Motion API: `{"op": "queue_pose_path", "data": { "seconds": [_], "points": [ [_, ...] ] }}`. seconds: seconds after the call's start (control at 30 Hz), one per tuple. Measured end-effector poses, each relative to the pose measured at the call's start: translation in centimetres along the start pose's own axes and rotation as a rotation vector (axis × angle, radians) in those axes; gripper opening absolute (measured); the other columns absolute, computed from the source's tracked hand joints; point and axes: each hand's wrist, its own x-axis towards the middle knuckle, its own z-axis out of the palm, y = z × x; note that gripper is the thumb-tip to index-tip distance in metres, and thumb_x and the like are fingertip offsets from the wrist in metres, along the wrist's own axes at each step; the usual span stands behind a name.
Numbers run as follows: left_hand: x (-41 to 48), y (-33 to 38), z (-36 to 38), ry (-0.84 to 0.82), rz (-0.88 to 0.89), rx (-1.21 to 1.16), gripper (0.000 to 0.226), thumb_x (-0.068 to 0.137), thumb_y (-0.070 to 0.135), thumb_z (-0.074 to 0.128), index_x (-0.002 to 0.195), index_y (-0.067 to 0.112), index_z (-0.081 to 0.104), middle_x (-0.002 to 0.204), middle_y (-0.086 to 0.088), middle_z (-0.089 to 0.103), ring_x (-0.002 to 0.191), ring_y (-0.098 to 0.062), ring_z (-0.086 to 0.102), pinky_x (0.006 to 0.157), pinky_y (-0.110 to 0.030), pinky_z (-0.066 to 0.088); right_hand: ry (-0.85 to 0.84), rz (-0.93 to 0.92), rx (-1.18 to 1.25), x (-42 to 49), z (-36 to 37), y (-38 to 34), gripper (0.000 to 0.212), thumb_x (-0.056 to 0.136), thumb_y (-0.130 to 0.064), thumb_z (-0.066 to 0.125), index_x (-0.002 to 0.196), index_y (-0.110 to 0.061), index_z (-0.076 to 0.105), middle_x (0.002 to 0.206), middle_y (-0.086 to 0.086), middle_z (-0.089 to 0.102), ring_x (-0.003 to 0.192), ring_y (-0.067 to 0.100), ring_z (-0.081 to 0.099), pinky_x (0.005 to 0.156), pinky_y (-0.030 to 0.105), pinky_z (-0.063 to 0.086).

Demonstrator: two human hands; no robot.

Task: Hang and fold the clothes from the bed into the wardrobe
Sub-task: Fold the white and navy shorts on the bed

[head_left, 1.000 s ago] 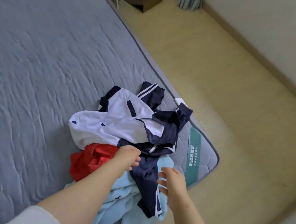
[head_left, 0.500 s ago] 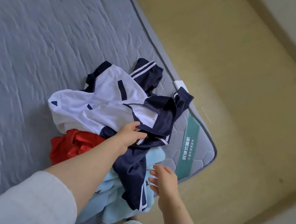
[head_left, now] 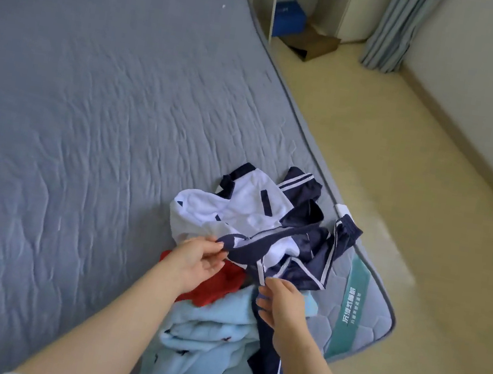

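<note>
Pile sits on the bed [head_left: 92,99] at its near right corner, tight to the edge, with the floor [head_left: 397,193] just past it. Uppermost is the white and navy top [head_left: 244,215], crumpled. Under it is a red piece [head_left: 224,283]. A blue piece [head_left: 210,335] lies nearest me, and a navy piece [head_left: 267,363] with white stripes trails toward me over the blue

Left grip [head_left: 199,260]: thumb and forefinger pinch the top's navy edge, palm turned up. Right grip [head_left: 282,304]: fingers spread, tips at the white trim strip hanging off that same edge. I can't tell if it's pinched or only touched

Key relation: the top's bulk lies beyond both grips, away from me and a bit right, toward the bed edge. The held navy edge runs across between the grips, the left end farther from me and the right end nearer. The top's long axis, as far as the crumple lets me read it, runs from the grips out to the far right, striped cuff [head_left: 297,181] pointing away. Left grip is nearer the bulk, right is nearer the navy piece

My read: the step is taking the top off the pile. I'd lift up and back toward me, once the right has a firm pinch. Risk: the navy piece looks tangled in and may drag along
</note>
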Motion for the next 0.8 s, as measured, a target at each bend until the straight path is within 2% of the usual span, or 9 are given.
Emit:
{"op": "queue_pose_path", "data": {
  "seconds": [0.13, 0.23, 0.33, 0.43, 0.5, 0.53, 0.57, 0.67, 0.8],
  "points": [
    [-4.6, 2.2, -7.4, -0.047, -0.025, -0.08, 0.015, 0.09, -0.002, 0.052, 0.08, 0.008, 0.058, 0.051, -0.001, 0.064, 0.046, -0.008, 0.063, 0.066, -0.025, 0.045, -0.045, -0.069, -0.1, -4.4, 5.6, 1.7, 0.015, 0.087, -0.003, 0.047, 0.087, -0.013, 0.058, 0.073, 0.002, 0.055, 0.059, 0.015, 0.048, 0.052, 0.022, 0.037],
    [-7.8, 4.4, -13.3, -0.041, 0.05, -0.075, 0.017, 0.09, -0.002, 0.05, 0.079, 0.006, 0.058, 0.044, 0.0, 0.06, 0.037, -0.004, 0.058, 0.067, -0.023, 0.044, -0.075, -0.102, -0.168, -7.6, 9.8, 3.6, 0.019, 0.087, -0.002, 0.044, 0.099, -0.01, 0.057, 0.078, 0.005, 0.053, 0.066, 0.019, 0.049, 0.053, 0.025, 0.039],
    [-11.0, 5.9, -18.7, -0.045, 0.111, -0.067, 0.018, 0.09, -0.003, 0.051, 0.078, 0.007, 0.06, 0.043, 0.001, 0.057, 0.036, -0.003, 0.055, 0.066, -0.024, 0.044, -0.08, -0.057, -0.082, -10.4, 13.9, 4.6, 0.014, 0.093, -0.017, 0.045, 0.102, -0.013, 0.054, 0.097, 0.005, 0.057, 0.072, 0.02, 0.054, 0.06, 0.027, 0.04],
    [-14.1, 6.6, -24.0, -0.082, 0.168, -0.005, 0.019, 0.088, -0.003, 0.052, 0.078, 0.007, 0.064, 0.045, 0.001, 0.054, 0.038, -0.004, 0.053, 0.06, -0.023, 0.047, -0.178, 0.043, 0.108, -13.6, 18.2, 5.0, 0.033, 0.094, -0.045, 0.044, 0.11, -0.017, 0.05, 0.102, 0.006, 0.058, 0.079, 0.022, 0.059, 0.066, 0.032, 0.048],
    [-15.7, 6.5, -26.7, -0.121, 0.212, 0.058, 0.019, 0.087, -0.004, 0.054, 0.078, 0.008, 0.064, 0.048, 0.0, 0.054, 0.039, -0.005, 0.052, 0.054, -0.022, 0.049, -0.26, 0.091, 0.154, -15.4, 20.7, 5.2, 0.047, 0.088, -0.055, 0.049, 0.115, -0.017, 0.048, 0.114, 0.005, 0.055, 0.1, 0.027, 0.06, 0.079, 0.039, 0.049],
    [-16.4, 6.3, -27.6, -0.137, 0.23, 0.093, 0.018, 0.086, -0.005, 0.054, 0.078, 0.008, 0.064, 0.05, 0.0, 0.056, 0.04, -0.006, 0.052, 0.052, -0.021, 0.05, -0.302, 0.129, 0.168, -16.0, 21.7, 5.3, 0.05, 0.087, -0.055, 0.053, 0.116, -0.016, 0.047, 0.12, 0.006, 0.053, 0.11, 0.029, 0.056, 0.085, 0.041, 0.047],
    [-17.1, 6.1, -28.4, -0.153, 0.249, 0.133, 0.018, 0.085, -0.006, 0.055, 0.078, 0.008, 0.063, 0.052, 0.0, 0.057, 0.04, -0.006, 0.052, 0.052, -0.021, 0.05, -0.335, 0.153, 0.144, -16.5, 22.7, 5.6, 0.048, 0.086, -0.05, 0.057, 0.117, -0.014, 0.046, 0.122, 0.007, 0.051, 0.114, 0.031, 0.053, 0.088, 0.043, 0.046],
    [-18.7, 5.6, -30.1, -0.193, 0.305, 0.282, 0.016, 0.084, -0.004, 0.058, 0.081, 0.011, 0.065, 0.063, -0.001, 0.06, 0.045, -0.005, 0.053, 0.058, -0.02, 0.05, -0.377, 0.093, -0.124, -17.6, 25.4, 6.7, 0.037, 0.087, -0.025, 0.063, 0.117, -0.009, 0.051, 0.12, 0.013, 0.056, 0.11, 0.033, 0.055, 0.086, 0.044, 0.047],
    [-19.7, 5.0, -31.7, -0.19, 0.352, 0.412, 0.014, 0.085, -0.002, 0.059, 0.087, 0.011, 0.064, 0.074, -0.003, 0.059, 0.051, -0.005, 0.053, 0.065, -0.02, 0.048, -0.378, -0.027, -0.222, -17.6, 27.4, 8.2, 0.031, 0.086, 0.008, 0.05, 0.117, 0.011, 0.051, 0.122, 0.032, 0.054, 0.112, 0.044, 0.055, 0.083, 0.043, 0.048]
  ]
}}
